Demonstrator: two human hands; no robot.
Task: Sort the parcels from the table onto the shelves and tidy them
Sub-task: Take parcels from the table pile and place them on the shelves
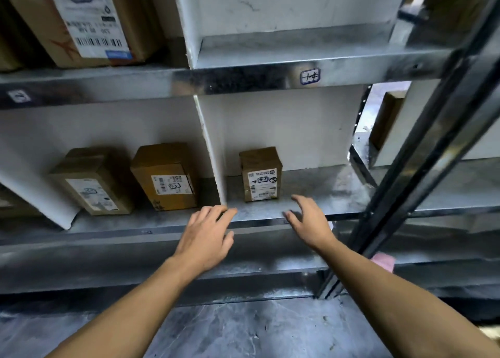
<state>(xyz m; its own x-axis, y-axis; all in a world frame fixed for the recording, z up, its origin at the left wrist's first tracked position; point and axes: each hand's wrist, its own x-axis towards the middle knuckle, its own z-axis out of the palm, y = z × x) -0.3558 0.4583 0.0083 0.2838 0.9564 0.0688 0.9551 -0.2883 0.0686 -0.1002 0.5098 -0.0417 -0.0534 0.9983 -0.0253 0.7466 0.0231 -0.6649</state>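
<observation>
Scanning left to right, we've got two boxes parked in the left bay: the far-left parcel [92, 182] and the orange-brown parcel [165, 176] just beside it, both short of the white divider [209, 146]. Our left hand [207, 236] sits below the divider's foot, fingers loose and spread, holding nothing, tips at the front lip of the shelf [324, 192]; touching or not, we can't tell. Now the bit that matters: the small parcel [261, 176] stands alone in the right bay, label facing us, at about 1 o'clock from the left hand and 11 o'clock from our right hand [311, 219]. So it's pretty much at 12 o'clock from the gap between them. The right hand is empty too, fingers splayed, and looks like the nearer one, just off the box's lower right corner. Its long axis reads as upright, but the wide lens makes that iffy. The dark post [411, 184] is off at 3 o'clock, well clear.
</observation>
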